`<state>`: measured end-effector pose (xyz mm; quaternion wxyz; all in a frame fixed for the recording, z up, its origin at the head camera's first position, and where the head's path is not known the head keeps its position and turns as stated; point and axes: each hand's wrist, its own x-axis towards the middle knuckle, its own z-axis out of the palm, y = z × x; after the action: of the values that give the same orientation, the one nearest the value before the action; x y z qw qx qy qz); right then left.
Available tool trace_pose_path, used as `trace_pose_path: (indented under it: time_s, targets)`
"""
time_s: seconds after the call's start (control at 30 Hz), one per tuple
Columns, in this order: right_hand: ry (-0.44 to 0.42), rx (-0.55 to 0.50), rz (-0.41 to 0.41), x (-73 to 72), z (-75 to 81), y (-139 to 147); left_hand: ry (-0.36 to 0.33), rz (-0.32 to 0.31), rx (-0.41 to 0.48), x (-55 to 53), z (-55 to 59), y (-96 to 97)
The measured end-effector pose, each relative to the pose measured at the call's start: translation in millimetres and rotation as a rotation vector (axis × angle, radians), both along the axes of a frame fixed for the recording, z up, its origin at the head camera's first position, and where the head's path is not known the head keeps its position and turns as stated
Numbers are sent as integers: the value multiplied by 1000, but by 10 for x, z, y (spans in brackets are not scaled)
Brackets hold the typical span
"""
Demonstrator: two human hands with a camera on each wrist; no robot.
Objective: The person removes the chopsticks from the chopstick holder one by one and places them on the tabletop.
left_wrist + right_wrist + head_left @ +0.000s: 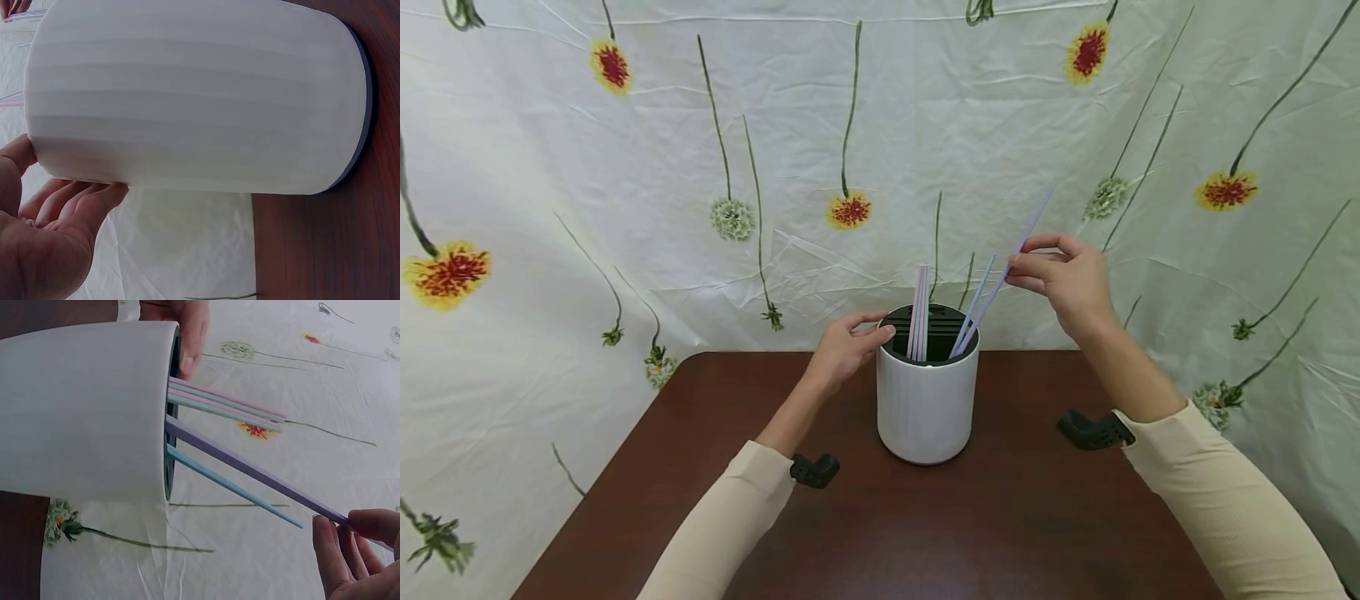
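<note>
Standing on brown table (925,533), white holder (925,412), creased flowered cloth (805,108) behind.

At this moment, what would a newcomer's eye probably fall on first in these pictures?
Probably the white container, upright on the dark brown table. Next, the purple stick leaning out on the right, pinched by the right hand, while the left hand touches the container's left edge. Behind, red-and-yellow flowers dot the pale cloth.
</note>
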<state>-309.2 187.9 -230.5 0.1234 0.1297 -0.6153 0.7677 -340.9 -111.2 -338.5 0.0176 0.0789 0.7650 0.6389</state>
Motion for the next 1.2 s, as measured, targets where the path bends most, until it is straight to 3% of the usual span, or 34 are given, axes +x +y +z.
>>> trace_pose_path:
  time_s: [0.23,0.43,0.67,1.0,1.2]
  targets:
    - [0,-27,-33,53,78,215,9,-5,-9,-2,6,-7]
    - [-24,4,-50,78,23,436,-3,-2,-3,0,3,-10]
    - [-77,117,-129,104,-149,703,-5,1,-11,-16,2,-3]
    - [-179,192,-185,150,-460,1145,0,9,-12,6,15,7]
    - [-253,330,-255,185,-691,1431,-8,6,-4,-8,7,-3]
